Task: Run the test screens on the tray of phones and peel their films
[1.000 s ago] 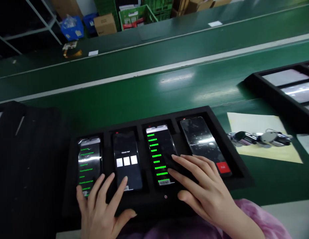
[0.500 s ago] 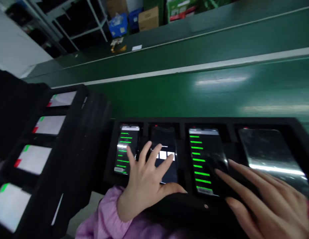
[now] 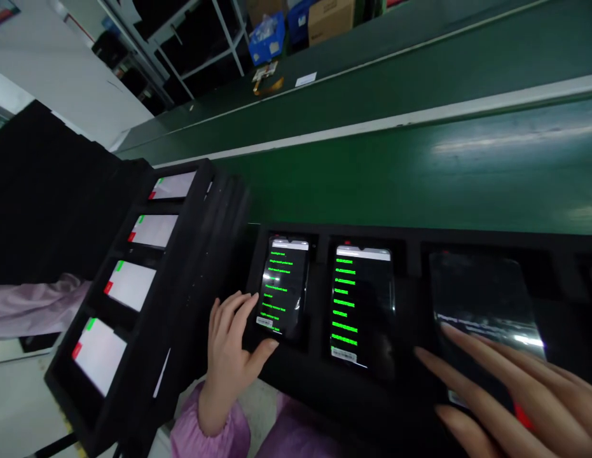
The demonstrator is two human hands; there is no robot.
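My left hand (image 3: 233, 353) is open at the left edge of a lit smartphone (image 3: 282, 286) showing a list of green lines, its fingertips by the phone's side and the thumb below. To the right, a second smartphone (image 3: 362, 305) shows a similar green list, with a barcode label near its bottom. My right hand (image 3: 519, 394) is open, fingers stretched over a third smartphone (image 3: 481, 286) with a dark screen and a faint line of text. It hides the lower part of that phone. The phones lie in recesses of a black tray (image 3: 319, 381).
At the left, another black tray (image 3: 176, 254) holds several phones with white screens (image 3: 131, 284) and red and green corners. A co-worker's sleeve (image 3: 38, 308) reaches beside it. Behind runs a green conveyor belt (image 3: 353, 178); beyond are a blue bin (image 3: 267, 41) and a cardboard box (image 3: 330, 20).
The view has turned left. My left hand has moved from the second phone to the first phone's left side. The second screen now shows a green list; the third has gone from list to dark.
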